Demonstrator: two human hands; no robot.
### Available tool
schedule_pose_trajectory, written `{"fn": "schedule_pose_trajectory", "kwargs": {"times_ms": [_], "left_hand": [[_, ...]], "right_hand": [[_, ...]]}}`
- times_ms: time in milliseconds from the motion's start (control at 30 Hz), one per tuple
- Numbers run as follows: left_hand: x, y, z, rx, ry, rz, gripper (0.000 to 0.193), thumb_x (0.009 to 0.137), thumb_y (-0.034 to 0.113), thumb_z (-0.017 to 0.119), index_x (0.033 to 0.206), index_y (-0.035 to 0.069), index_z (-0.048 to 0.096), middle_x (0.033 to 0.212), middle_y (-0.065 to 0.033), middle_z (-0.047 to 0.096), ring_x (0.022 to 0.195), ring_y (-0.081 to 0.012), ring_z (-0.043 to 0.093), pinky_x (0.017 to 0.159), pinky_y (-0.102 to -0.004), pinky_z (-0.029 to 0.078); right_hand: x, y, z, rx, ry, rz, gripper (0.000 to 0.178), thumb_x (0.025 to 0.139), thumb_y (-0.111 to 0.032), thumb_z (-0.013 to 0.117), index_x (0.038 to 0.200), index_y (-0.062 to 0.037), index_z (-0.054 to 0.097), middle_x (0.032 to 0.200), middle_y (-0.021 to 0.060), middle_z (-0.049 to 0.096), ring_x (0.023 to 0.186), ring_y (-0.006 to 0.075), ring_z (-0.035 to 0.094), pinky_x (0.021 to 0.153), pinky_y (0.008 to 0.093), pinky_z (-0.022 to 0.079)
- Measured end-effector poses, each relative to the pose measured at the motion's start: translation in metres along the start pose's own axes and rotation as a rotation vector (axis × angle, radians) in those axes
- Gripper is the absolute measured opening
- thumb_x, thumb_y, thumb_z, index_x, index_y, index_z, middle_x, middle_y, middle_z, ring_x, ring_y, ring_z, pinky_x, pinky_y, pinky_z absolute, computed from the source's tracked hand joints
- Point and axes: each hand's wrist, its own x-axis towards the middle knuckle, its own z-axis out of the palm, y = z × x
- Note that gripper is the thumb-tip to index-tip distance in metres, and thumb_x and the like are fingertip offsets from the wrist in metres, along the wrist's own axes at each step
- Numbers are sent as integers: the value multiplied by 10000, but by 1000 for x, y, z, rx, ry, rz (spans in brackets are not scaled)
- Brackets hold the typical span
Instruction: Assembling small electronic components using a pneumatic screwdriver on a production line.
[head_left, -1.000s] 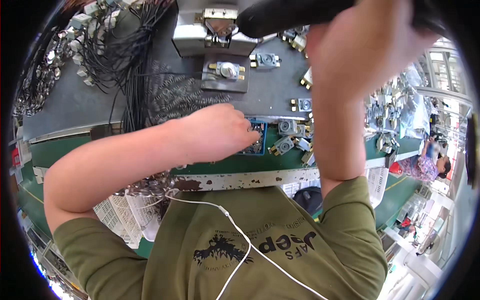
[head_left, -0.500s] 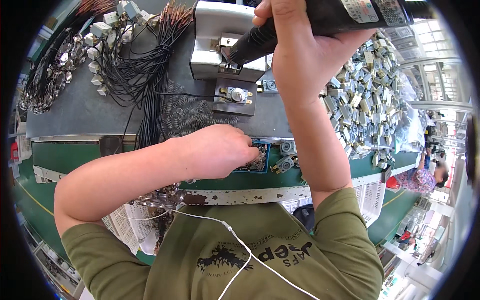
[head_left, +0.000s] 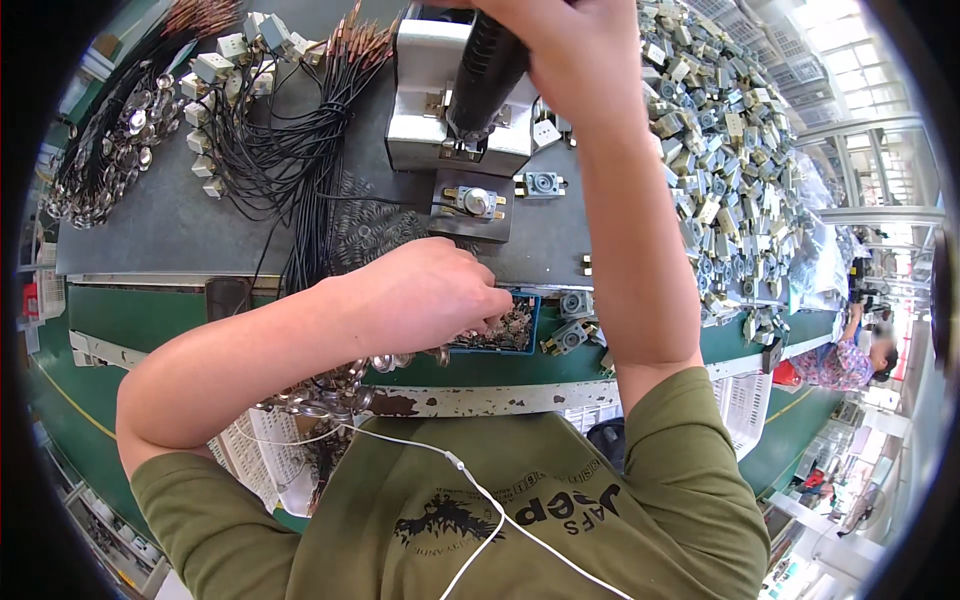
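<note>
My right hand (head_left: 590,60) is wrapped round a black electric screwdriver (head_left: 485,75) at the top edge. Its lower end points down into a silvery metal fixture (head_left: 418,70); the tip is hidden. My left hand (head_left: 435,295) hovers over a blue tray (head_left: 535,325) of small metal parts, fingertips pinched together; what they hold, if anything, cannot be made out. Between the hands, a grey switch-like part with brass terminals and a round metal centre (head_left: 478,201) sits on a dark block (head_left: 470,230), a black wire running from it to the left.
Bundled black wires (head_left: 310,150) with white connectors lie left, small coil springs (head_left: 380,235) beside them. A large heap of grey switch-like parts (head_left: 720,170) covers the right side. Loose ones (head_left: 570,338) lie by the tray. A person (head_left: 850,362) sits far right.
The screwdriver has swung from a slant to nearly upright, its body leaving the top of the picture. My left hand has shifted slightly left over the tray, uncovering more small parts.
</note>
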Motion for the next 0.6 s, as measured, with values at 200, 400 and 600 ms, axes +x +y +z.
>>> {"fn": "schedule_pose_trajectory", "kwargs": {"times_ms": [200, 400, 600], "left_hand": [[-11, -11, -21, 222, 279, -116, 100, 867, 170, 690, 852, 74, 664, 790, -93, 688, 819, -307, 698, 760, -439, 548], [-8, -38, -20, 254, 410, -260, 141, 860, 177, 739, 877, 81, 638, 821, -77, 669, 865, -289, 667, 804, -426, 510], [-3, -50, -5, 377, 464, -198, 154, 859, 190, 750, 884, 86, 639, 872, -34, 656, 883, -255, 651, 803, -409, 510]], "right_hand": [[-18, 8, 29, -245, 314, -324, 759, 904, 61, 695, 1510, -47, 252, 1051, 92, 649, 876, 142, 685, 733, 283, 585], [-38, -6, 20, -16, 363, -194, 606, 890, 109, 695, 1381, -36, 371, 996, 78, 649, 841, 149, 686, 702, 280, 579], [-64, -13, 16, -145, 420, -127, 682, 892, 49, 713, 1454, -43, 339, 1065, 133, 662, 881, 197, 700, 733, 337, 597]]}}
